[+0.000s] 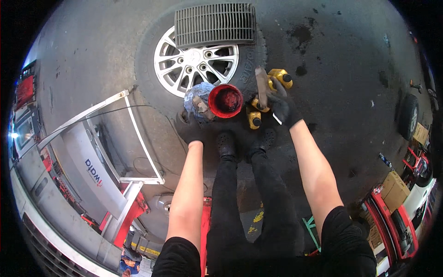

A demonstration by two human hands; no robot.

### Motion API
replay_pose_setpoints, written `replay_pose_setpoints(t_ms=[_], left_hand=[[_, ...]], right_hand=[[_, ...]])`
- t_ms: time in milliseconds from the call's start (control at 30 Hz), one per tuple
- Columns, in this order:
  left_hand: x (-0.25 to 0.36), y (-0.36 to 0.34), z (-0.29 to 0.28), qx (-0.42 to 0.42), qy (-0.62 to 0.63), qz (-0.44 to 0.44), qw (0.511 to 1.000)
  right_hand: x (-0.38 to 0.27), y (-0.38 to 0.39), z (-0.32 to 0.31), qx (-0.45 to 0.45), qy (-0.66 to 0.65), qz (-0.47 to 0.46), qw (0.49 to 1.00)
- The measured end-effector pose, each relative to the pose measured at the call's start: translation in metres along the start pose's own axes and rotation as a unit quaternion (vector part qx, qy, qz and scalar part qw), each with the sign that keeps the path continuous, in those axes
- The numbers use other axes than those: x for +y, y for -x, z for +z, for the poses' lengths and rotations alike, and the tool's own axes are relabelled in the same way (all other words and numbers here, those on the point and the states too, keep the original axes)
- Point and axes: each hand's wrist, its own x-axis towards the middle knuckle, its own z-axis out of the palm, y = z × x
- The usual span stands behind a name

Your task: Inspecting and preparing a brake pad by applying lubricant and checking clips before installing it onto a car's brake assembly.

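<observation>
My left hand [188, 128], in a dark glove, is low beside a crumpled blue cloth [195, 91] and a brownish lump [201, 106]. Its fingers look slightly apart, and nothing shows in them. Right of the cloth stands a red tub [225, 100] with dark residue inside. My right hand [285, 109], also gloved, is closed around a long, flat grey-brown piece [261, 87] whose kind I cannot make out. Yellow bottles with black caps stand by that hand: one bottle [280, 78] beyond it, another bottle [254, 119] nearer my feet. The hand partly hides them.
A tire with a silver wheel [196, 57] lies flat ahead, a dark slatted grille [214, 25] on top. A white metal frame [143, 138] with a cable stands left. Cardboard boxes [394, 190] and red car parts [392, 226] are at right, below a standing tire [408, 116].
</observation>
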Motion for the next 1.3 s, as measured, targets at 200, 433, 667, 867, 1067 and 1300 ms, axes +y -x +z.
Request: replay_pose_setpoints(t_ms=[200,433,667,867,1067,1300], left_hand=[[0.188,0.058,-0.143,-0.196,0.251,0.031,0.947],[0.381,0.084,-0.332,-0.317,0.376,0.145,0.858],[0.437,0.096,-0.459,-0.457,0.449,0.176,0.747],[0.446,0.123,-0.521,-0.598,0.561,-0.078,0.568],[0.458,0.144,-0.56,-0.583,0.582,-0.065,0.564],[0.454,0.145,-0.591,-0.694,0.605,-0.005,0.39]], right_hand=[[-0.125,0.178,0.067,-0.233,-0.199,-0.049,0.951],[-0.245,0.336,0.16,-0.179,-0.164,-0.097,0.965],[-0.303,0.462,0.23,-0.182,-0.098,-0.181,0.961],[-0.33,0.56,0.281,-0.103,-0.146,-0.165,0.97],[-0.338,0.63,0.304,0.072,0.012,-0.256,0.964],[-0.339,0.689,0.339,0.067,0.04,-0.317,0.945]])
